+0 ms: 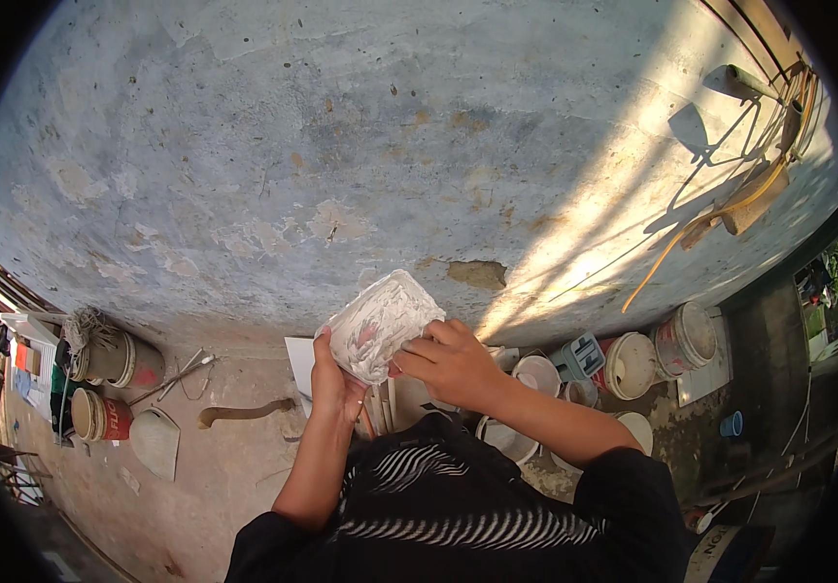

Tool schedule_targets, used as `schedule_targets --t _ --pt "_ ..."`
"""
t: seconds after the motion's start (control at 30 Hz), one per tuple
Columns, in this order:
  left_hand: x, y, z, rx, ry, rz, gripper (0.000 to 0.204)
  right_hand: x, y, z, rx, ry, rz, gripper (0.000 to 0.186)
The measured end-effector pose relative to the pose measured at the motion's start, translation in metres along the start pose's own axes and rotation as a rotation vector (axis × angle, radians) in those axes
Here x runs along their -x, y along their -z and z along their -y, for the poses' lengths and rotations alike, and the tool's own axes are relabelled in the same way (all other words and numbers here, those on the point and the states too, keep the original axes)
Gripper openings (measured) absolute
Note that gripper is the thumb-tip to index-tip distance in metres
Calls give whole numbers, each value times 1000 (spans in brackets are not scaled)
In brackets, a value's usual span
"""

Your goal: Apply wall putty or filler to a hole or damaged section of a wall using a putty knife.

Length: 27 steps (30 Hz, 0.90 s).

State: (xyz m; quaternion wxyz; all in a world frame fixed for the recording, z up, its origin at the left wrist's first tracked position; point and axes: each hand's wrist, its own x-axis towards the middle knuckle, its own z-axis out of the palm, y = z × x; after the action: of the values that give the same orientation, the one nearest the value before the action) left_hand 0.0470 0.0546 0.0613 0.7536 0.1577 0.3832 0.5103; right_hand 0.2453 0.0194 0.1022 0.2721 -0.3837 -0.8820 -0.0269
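A rectangular object smeared with thick white paste, pinkish in places, is held up in front of me against the backdrop of the wall; what it is under the paste I cannot tell. My left hand grips its left edge and underside, thumb up along the side. My right hand is closed at its right side, fingers curled over the paste; whether anything else is in those fingers is hidden. Below it stand a white board and some upright sticks, partly covered by my hands and body.
A weathered pale blue wall fills the upper view, with tools and a yellow cord hanging at right. Several buckets and basins line its foot on the right; more buckets stand at left, near a curved wooden piece on the floor.
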Motion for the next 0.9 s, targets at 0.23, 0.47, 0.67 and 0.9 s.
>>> schedule_targets --t 0.23,0.47,0.67,0.9 --pt "-4 1 -2 116 34 -16 62 18 -22 20 30 -109 -269 35" --pt "-2 -2 2 159 30 -9 61 19 -33 28 1 -163 -301 40" --pt "2 -7 12 123 -27 48 58 9 -37 23 -63 -217 -290 39" --pt "-7 8 25 53 33 34 59 4 -3 -35 -450 -383 -127 28"
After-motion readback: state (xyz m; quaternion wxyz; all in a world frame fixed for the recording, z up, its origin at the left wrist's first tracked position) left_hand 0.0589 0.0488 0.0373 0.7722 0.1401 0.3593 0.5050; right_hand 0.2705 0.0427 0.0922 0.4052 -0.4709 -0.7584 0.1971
